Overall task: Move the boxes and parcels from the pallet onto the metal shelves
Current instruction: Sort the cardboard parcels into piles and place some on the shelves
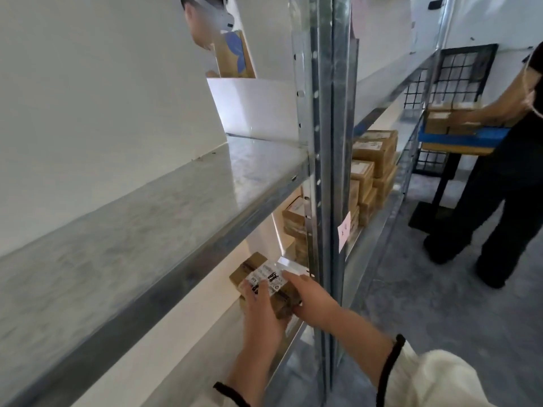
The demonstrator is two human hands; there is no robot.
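A small brown cardboard box with a white printed label and dark tape sits on the lower metal shelf, close to the steel upright. My left hand grips its near left side, fingers over the label. My right hand holds its right end, thumb on top. A second brown box seems to lie under it, mostly hidden. The middle shelf above is bare grey metal.
Stacked brown boxes fill the neighbouring shelf bay to the right, more behind the upright. A person in black stands on the grey floor handling boxes on a blue tray. Another person is behind the rack at the top.
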